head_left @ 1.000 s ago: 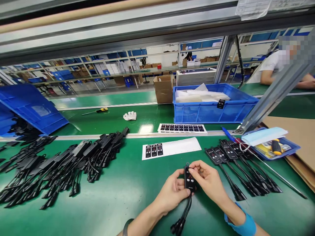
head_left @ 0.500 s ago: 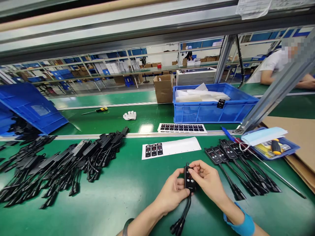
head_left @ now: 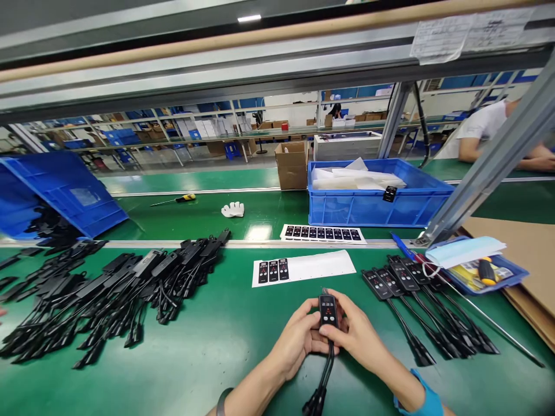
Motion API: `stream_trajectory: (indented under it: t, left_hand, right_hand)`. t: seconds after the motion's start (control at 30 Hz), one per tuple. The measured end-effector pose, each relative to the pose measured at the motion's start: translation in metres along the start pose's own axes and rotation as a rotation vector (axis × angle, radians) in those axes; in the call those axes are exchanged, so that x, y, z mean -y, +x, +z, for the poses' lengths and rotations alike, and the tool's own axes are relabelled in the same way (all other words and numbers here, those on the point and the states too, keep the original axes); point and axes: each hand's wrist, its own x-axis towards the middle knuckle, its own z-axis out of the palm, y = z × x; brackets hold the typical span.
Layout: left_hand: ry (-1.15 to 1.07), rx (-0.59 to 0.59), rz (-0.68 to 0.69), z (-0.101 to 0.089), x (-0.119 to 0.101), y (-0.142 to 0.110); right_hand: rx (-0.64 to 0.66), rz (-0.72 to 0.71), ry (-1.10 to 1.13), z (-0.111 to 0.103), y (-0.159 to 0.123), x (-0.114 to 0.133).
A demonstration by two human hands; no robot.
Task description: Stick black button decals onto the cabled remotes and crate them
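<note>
Both hands, left hand (head_left: 299, 341) and right hand (head_left: 358, 335), close their fingers on the small black plastic button controller (head_left: 328, 310) above the green belt's (head_left: 217, 358) near edge; its long axis points away, cable (head_left: 323, 375) trailing toward the person.

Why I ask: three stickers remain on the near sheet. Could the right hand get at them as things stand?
Probably yes: bare green belt lies between the right hand and the sticker sheet, but that hand now grips the controller with the left hand.

Our fingers hide the lower half of the controller (head_left: 328, 310), its cable plugs (head_left: 315, 403) run off the bottom edge, and the sticker sheet (head_left: 303, 267) print is too small to read.
</note>
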Motion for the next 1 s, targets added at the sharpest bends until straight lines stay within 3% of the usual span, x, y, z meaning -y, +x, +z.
stream_trajectory:
  t: [0.17,0.43,0.57,0.7,0.8,0.9,1.0]
  left_hand:
    - [0.011,-0.032,0.047,-0.001,0.001,0.003]
    - [0.226,-0.087,0.111,-0.002,0.013,0.007]
    - [0.121,-0.101,0.132,-0.002,0.013,0.009]
    - [0.067,-0.028,0.170,-0.006,0.007,0.007]
    - [0.505,-0.097,0.303,-0.018,-0.001,0.007]
    - [1.227,-0.337,0.486,-0.033,-0.009,0.010]
    - [1.751,-0.605,0.396,-0.044,-0.013,0.014]
  right_hand:
    - [0.129,0.020,0.111,0.000,-0.003,0.001]
    - [-0.018,-0.104,-0.048,0.007,0.000,-0.011]
    - [-0.056,-0.139,-0.195,0.012,-0.004,-0.007]
    - [-0.101,-0.267,-0.363,0.007,-0.001,0.002]
    - [-0.199,-0.286,-0.583,-0.014,0.011,0.005]
    - [-0.303,-0.147,-0.904,-0.046,0.022,0.004]
    - [-0.340,0.001,-1.168,-0.076,0.025,-0.002]
